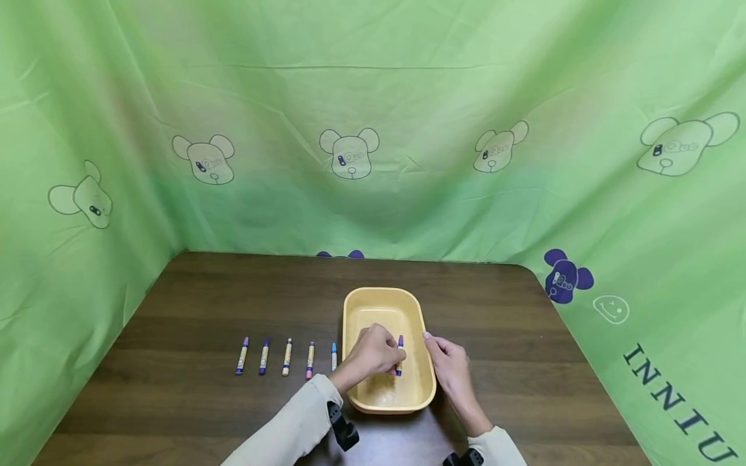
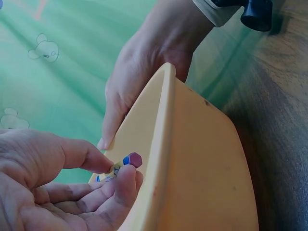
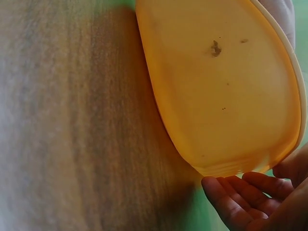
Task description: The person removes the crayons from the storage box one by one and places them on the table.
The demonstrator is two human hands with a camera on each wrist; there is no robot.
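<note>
My left hand [image 1: 375, 349] pinches a crayon [image 1: 399, 364] with a purple tip between thumb and fingers, over the inside of a yellow plastic tray [image 1: 384, 401]. In the left wrist view the crayon's purple-red end [image 2: 135, 160] sticks out past the fingertips, beside the tray's rim [image 2: 166, 115]. At the tray's right side my right hand [image 1: 453, 372] grips the rim, thumb on top. From the right wrist, the fingers [image 3: 231, 204] lie against the tray's outer wall [image 3: 211, 96].
To the left of the tray, several crayons [image 1: 287, 357] stand out in a spaced row on the brown wooden table [image 1: 175, 401]; the nearest one, blue-tipped [image 1: 334, 356], lies close to the tray wall. A green printed curtain [image 1: 408, 213] surrounds the table's back and sides.
</note>
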